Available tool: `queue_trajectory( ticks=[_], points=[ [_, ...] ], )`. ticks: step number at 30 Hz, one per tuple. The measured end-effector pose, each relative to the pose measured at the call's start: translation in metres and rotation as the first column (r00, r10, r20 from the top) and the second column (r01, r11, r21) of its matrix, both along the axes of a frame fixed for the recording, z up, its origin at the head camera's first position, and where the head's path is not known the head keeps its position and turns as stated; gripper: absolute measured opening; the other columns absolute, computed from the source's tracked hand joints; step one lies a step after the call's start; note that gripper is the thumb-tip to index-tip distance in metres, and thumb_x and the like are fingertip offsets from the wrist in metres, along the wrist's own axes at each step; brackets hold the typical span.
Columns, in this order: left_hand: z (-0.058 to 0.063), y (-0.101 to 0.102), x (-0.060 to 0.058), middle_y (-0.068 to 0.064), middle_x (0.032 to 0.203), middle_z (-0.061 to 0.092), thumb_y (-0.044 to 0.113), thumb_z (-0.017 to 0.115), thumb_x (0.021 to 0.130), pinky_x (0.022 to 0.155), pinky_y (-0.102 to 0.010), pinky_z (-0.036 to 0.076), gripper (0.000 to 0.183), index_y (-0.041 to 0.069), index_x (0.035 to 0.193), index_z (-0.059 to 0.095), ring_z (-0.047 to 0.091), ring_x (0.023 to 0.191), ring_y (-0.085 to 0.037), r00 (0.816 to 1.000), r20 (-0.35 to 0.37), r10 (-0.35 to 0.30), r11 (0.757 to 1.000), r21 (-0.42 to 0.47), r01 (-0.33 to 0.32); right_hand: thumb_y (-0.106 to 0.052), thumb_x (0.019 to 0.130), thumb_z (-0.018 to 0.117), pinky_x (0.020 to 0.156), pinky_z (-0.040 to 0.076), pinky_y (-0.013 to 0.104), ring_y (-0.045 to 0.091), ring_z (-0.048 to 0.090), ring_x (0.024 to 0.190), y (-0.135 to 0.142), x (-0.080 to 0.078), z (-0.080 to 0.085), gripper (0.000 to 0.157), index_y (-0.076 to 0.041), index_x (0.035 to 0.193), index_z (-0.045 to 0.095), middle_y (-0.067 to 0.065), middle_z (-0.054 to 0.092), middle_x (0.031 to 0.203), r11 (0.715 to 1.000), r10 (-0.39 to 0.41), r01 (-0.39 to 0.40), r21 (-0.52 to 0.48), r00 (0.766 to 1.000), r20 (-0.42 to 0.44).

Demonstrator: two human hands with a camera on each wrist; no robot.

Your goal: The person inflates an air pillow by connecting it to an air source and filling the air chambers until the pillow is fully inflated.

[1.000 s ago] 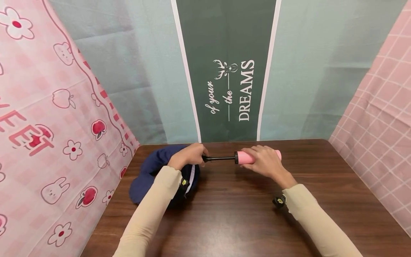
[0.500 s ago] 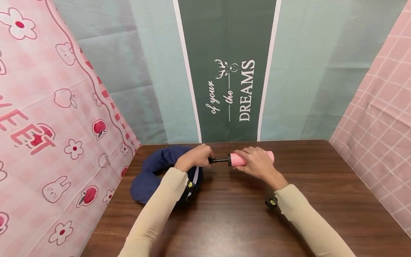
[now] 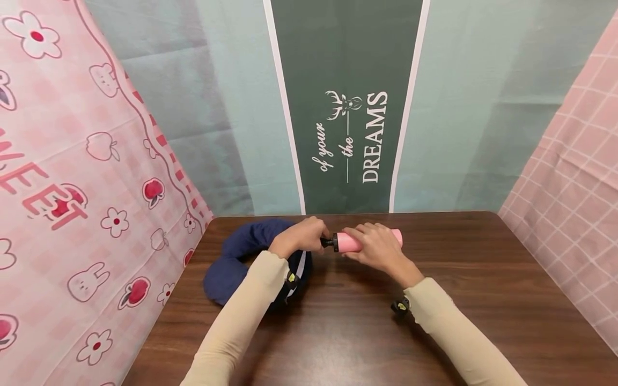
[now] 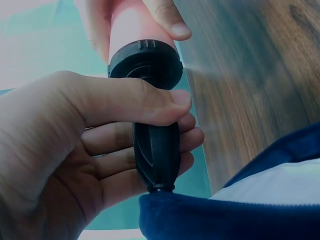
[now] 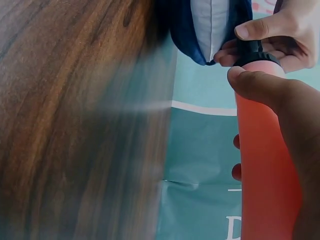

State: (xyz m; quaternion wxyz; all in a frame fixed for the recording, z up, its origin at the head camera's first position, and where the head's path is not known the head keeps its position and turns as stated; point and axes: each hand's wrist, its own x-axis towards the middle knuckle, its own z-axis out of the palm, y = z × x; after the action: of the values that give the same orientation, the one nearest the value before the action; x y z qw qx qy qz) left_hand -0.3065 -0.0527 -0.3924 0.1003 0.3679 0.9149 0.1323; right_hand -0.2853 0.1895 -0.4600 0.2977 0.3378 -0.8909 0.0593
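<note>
A navy U-shaped neck pillow lies at the left of the table, with a white lining strip showing along its zipped edge. My left hand grips the black end piece of a pink hand pump, thumb on one side and fingers behind. In the left wrist view the tip of that black piece meets the pillow's edge; whether it goes inside is hidden. My right hand wraps round the pink barrel, thumb near its black collar. The black shaft is almost wholly inside the barrel.
The brown wooden table extends in front of both forearms. A green printed cloth hangs behind it, with pink patterned cloths at the left and right sides.
The pink barrel has slid left along the black shaft with my right hand, closing the gap to my left hand. My left hand and the pillow have shifted slightly right.
</note>
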Motion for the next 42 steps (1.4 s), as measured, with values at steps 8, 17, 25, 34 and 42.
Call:
queue_trajectory(
  ticks=[8, 17, 25, 34, 42],
  points=[
    [0.000, -0.003, -0.003, -0.005, 0.095, 0.080, 0.004, 0.084, 0.087, 0.070, -0.026, 0.051, 0.019, 0.007, 0.106, 0.083, 0.063, 0.071, -0.011, 0.999, -0.029, -0.019, 1.000, -0.015, 0.019, -0.057, 0.074, 0.093, 0.080, 0.059, 0.047, 0.029, 0.075, 0.094, 0.010, -0.002, 0.003, 0.065, -0.021, 0.127, 0.077, 0.006, 0.080, 0.102, 1.000, -0.014, 0.014, 0.000, 0.999, 0.037],
    [0.001, -0.018, -0.007, -0.011, 0.121, 0.079, 0.005, 0.081, 0.090, 0.083, -0.035, 0.060, 0.034, 0.004, 0.124, 0.078, 0.076, 0.097, -0.024, 0.998, 0.040, 0.049, 0.999, -0.022, -0.048, -0.056, 0.075, 0.093, 0.078, 0.058, 0.047, 0.030, 0.075, 0.092, 0.038, -0.006, 0.001, 0.066, -0.021, 0.128, 0.076, 0.007, 0.080, 0.105, 0.999, -0.040, 0.041, -0.012, 0.996, 0.084],
    [-0.004, -0.036, -0.008, -0.011, 0.131, 0.076, 0.005, 0.080, 0.092, 0.093, -0.037, 0.060, 0.037, 0.006, 0.129, 0.077, 0.072, 0.119, -0.028, 0.991, 0.048, 0.122, 0.992, -0.044, -0.120, -0.054, 0.071, 0.095, 0.078, 0.057, 0.050, 0.032, 0.073, 0.089, 0.065, -0.005, -0.002, 0.066, -0.019, 0.125, 0.078, 0.009, 0.080, 0.104, 0.995, -0.082, 0.087, -0.047, 0.991, 0.104],
    [-0.005, -0.009, -0.002, -0.013, 0.118, 0.080, 0.004, 0.084, 0.087, 0.083, -0.033, 0.061, 0.032, 0.003, 0.119, 0.081, 0.077, 0.098, -0.024, 1.000, 0.002, 0.016, 0.999, -0.030, -0.016, -0.051, 0.073, 0.095, 0.083, 0.058, 0.049, 0.031, 0.073, 0.094, 0.038, 0.002, -0.005, 0.065, -0.017, 0.124, 0.077, 0.007, 0.079, 0.104, 0.999, -0.023, 0.025, -0.026, 0.998, 0.063],
    [-0.001, 0.012, 0.002, 0.001, 0.078, 0.071, -0.001, 0.083, 0.084, 0.063, -0.024, 0.042, 0.012, 0.006, 0.094, 0.084, 0.050, 0.063, -0.010, 0.999, -0.031, -0.023, 0.999, -0.026, 0.023, -0.050, 0.073, 0.095, 0.086, 0.058, 0.049, 0.031, 0.074, 0.096, 0.017, 0.008, -0.003, 0.065, -0.015, 0.125, 0.076, 0.007, 0.079, 0.105, 1.000, -0.014, 0.014, -0.009, 1.000, 0.002]
  ],
)
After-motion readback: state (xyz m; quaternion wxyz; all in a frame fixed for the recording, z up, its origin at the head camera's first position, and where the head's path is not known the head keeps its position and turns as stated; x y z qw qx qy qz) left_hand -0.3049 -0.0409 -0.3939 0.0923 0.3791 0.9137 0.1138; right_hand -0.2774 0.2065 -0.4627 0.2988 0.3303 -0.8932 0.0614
